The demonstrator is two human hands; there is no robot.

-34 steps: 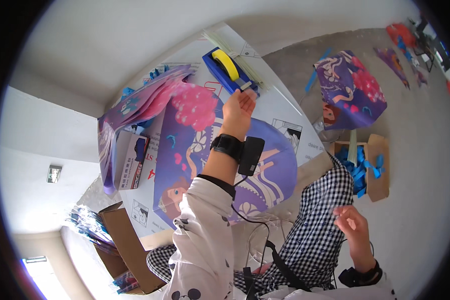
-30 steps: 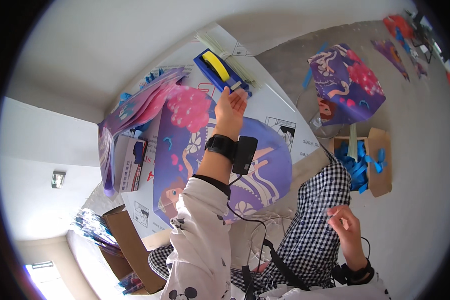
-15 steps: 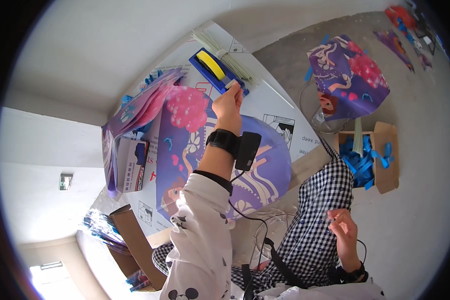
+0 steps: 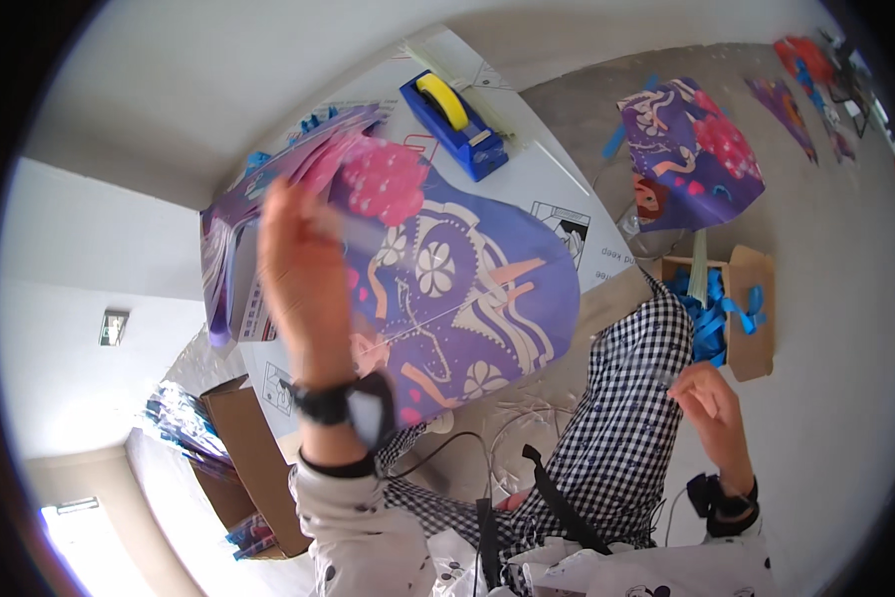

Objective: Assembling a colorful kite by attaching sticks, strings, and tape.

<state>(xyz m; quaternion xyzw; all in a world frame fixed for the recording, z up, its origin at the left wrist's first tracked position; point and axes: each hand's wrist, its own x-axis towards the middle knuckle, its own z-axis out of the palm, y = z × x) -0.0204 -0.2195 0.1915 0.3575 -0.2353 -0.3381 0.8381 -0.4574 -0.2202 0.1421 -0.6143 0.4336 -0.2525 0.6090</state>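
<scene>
Smeared by motion, my left hand (image 4: 303, 269) is over the left side of the purple printed sheet (image 4: 497, 289), near its pink part. A pale see-through strip, apparently clear tape (image 4: 358, 231), trails from its pinched fingertips. The sheet has rounded edges, a printed figure and white flowers, and lies flat on the white board. At the far side of the board stands a blue tape dispenser (image 4: 467, 144) with a yellow roll core. My right hand (image 4: 714, 408) hovers right of my checked trouser leg, fingers curled and thumb and forefinger pinched; whatever they hold is too small to name.
A stack of similar printed sheets (image 4: 258, 204) bends over the board's left edge. Pale thin sticks (image 4: 447, 70) lie behind the dispenser. On the right are another purple printed piece (image 4: 696, 159) and a carton (image 4: 751, 333) with blue ribbons. A brown carton (image 4: 253, 468) stands lower left.
My left hand has left the tape dispenser and swung left and nearer, with the pale strip now trailing from it. My right hand has moved slightly up and right. The view has shifted a little.
</scene>
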